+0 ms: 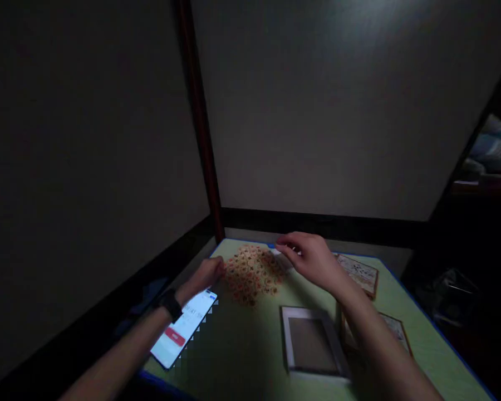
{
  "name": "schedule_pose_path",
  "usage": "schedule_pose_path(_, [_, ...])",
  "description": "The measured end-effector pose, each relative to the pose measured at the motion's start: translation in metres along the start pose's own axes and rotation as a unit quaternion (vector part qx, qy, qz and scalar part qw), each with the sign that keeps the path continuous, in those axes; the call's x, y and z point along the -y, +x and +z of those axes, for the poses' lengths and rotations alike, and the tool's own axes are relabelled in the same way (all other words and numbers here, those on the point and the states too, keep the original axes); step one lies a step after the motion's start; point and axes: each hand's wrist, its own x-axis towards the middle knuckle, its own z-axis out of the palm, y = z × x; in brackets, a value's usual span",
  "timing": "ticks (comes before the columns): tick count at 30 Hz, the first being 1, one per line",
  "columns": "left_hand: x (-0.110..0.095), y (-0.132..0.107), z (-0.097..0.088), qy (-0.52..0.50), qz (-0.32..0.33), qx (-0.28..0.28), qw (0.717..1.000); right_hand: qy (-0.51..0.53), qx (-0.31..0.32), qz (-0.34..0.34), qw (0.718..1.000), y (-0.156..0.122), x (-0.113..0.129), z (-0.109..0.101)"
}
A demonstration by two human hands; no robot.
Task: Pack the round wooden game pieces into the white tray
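Observation:
A spread of small orange and brown pieces (253, 275), too blurred to name exactly, lies on the far part of the table. My left hand (211, 272), with a dark watch on its wrist, is closed at the left edge of this spread; anything inside its fingers is hidden. To the right, above the table, my right hand (311, 256) has its thumb and forefinger drawn together in a pinch. A small whitish thing (276, 252) shows by those fingertips, but I cannot tell what it is or whether it is held.
A lit phone (183, 328) lies by my left forearm. An open pale-rimmed frame or shallow box (290, 345) is at front middle. Patterned panels with brown edges (361, 272) lie at right, partly behind my right arm. Walls (317, 139) stand behind the table (234, 345).

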Motion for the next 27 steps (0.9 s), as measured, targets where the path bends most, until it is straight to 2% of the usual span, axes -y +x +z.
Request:
schedule_pose_path(3, [-0.004,0.015,-0.001,0.010,0.012,-0.011,1.000,0.003,-0.008,0.005,1.000,0.002,-0.001,-0.003])
schedule_pose_path(6, [-0.014,0.043,-0.003,0.020,0.047,-0.006,0.999,0.005,-0.019,0.009,1.000,0.002,-0.003,-0.006])
schedule_pose_path(9, [-0.028,0.076,-0.004,0.034,0.086,0.019,0.996,-0.001,-0.025,0.014,1.000,0.001,-0.006,-0.010])
schedule_pose_path(13, [-0.038,0.102,-0.002,0.069,0.083,0.066,0.992,-0.003,-0.031,0.022,0.999,0.000,-0.009,-0.013])
schedule_pose_path(20, [-0.036,0.103,0.007,0.098,0.051,0.074,0.991,0.004,-0.034,0.023,0.999,0.001,-0.014,-0.013])
schedule_pose_path(27, [-0.032,0.102,0.009,0.045,0.022,0.062,0.997,0.002,-0.027,0.017,1.000,0.001,-0.012,-0.011])
